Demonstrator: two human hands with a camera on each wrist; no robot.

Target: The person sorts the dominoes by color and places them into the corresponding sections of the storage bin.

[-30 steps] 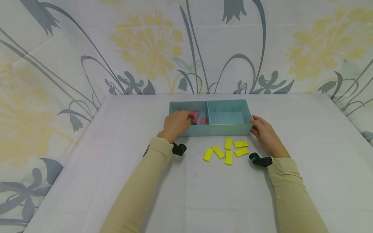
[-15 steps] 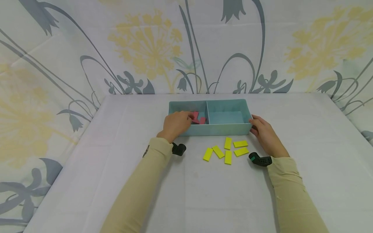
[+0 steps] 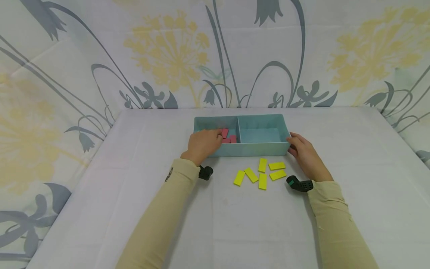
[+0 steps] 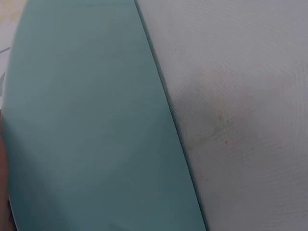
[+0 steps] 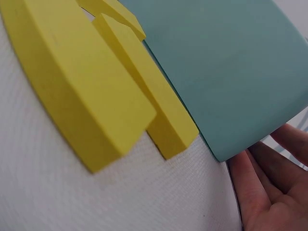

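Note:
A teal box (image 3: pixel 254 150) with two compartments stands on the table. My left hand (image 3: pixel 203 143) reaches over its front wall into the left compartment, where its fingertips are hidden beside small red rectangular blocks (image 3: pixel 224 133). Whether they pinch a block cannot be seen. Only a sliver of that hand (image 4: pixel 4 185) shows in the left wrist view, beside the box wall (image 4: pixel 96 110). My right hand (image 3: pixel 307 155) grips the box's right end, with a fingertip at the rim. In the right wrist view, the right hand's fingers (image 5: pixel 248 185) lie against the box's end (image 5: pixel 231 77).
Several yellow rectangular blocks (image 3: pixel 262 181) lie scattered in front of the box. Two of these yellow blocks (image 5: pixel 82 91) loom large in the right wrist view. The white-covered table (image 3: pixel 262 228) meets a flower-patterned cloth (image 3: pixel 248 48) behind and at the left.
The tilted red block at my left fingertips has come down flat among the other red blocks. My left fingers have shifted slightly; the right hand and the box stay in place.

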